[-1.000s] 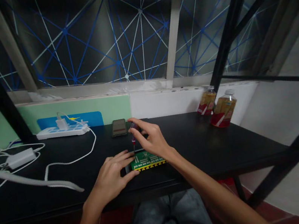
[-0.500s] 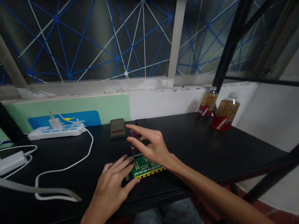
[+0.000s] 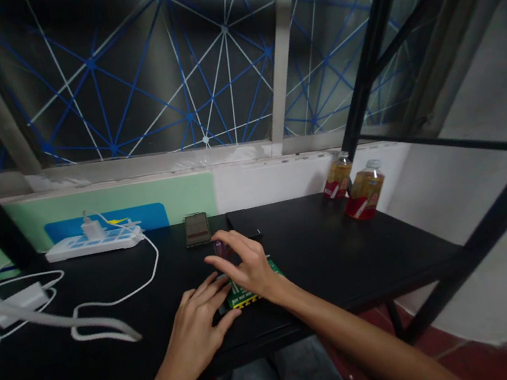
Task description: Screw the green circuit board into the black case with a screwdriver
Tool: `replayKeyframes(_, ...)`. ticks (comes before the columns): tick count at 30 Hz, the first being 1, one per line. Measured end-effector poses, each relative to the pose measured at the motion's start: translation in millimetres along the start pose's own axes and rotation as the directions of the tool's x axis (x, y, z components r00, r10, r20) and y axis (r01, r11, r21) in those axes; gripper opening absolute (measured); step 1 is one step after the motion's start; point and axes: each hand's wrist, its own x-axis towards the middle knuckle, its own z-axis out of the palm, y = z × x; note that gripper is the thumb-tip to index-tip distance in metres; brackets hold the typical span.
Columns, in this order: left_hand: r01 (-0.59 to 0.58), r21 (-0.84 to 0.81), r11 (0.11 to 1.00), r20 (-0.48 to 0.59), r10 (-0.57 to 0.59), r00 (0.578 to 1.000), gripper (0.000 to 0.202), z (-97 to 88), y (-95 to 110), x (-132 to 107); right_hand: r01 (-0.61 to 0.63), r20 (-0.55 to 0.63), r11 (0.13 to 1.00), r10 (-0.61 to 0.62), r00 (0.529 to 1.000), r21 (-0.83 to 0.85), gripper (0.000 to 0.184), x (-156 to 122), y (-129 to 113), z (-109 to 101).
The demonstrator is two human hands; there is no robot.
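Observation:
A green circuit board (image 3: 238, 298) with a yellow-and-black striped near edge lies on the desk, partly covered by both hands. My left hand (image 3: 200, 319) spans its left end, thumb at the near edge and the other fingers stretched toward the far side. Above the board, my right hand (image 3: 251, 267) has a screwdriver (image 3: 219, 248) with a purplish handle between thumb and curled fingers. The screwdriver's lower part and tip are hidden by the hands.
Behind the hands, a phone (image 3: 196, 229) lies beside a flat black object (image 3: 242, 221). A white power strip (image 3: 94, 243), cables and a white adapter (image 3: 20, 304) occupy the left. Two drink bottles (image 3: 365, 192) stand back right, near the black metal frame (image 3: 363, 90).
The camera view has shifted. My right hand's fingers have shifted round the screwdriver handle, and the hand now sits lower over it. My left hand stays at the board's left end.

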Motion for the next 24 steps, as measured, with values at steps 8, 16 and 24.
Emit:
replayKeyframes(8, -0.020, 0.040, 0.999, 0.022, 0.020, 1.000, 0.041, 0.6, -2.4, 1.1, -0.036, -0.027, 0.999, 0.036, 0.999, -0.005, 0.040, -1.7, 8.2, -4.1)
replayKeyframes(16, -0.005, 0.038, 0.999, 0.019, 0.004, 1.000, 0.037, 5.6, -5.9, 0.5, -0.027, 0.046, 1.000, 0.027, 0.999, 0.005, 0.040, -1.1, 5.1, -14.1)
replayKeyframes(24, 0.019, 0.026, 0.999, 0.016, -0.019, 1.000, 0.039, 3.2, -2.3, -0.5, -0.037, 0.010, 0.999, 0.038, 0.999, -0.024, 0.037, -2.2, 8.5, -15.6)
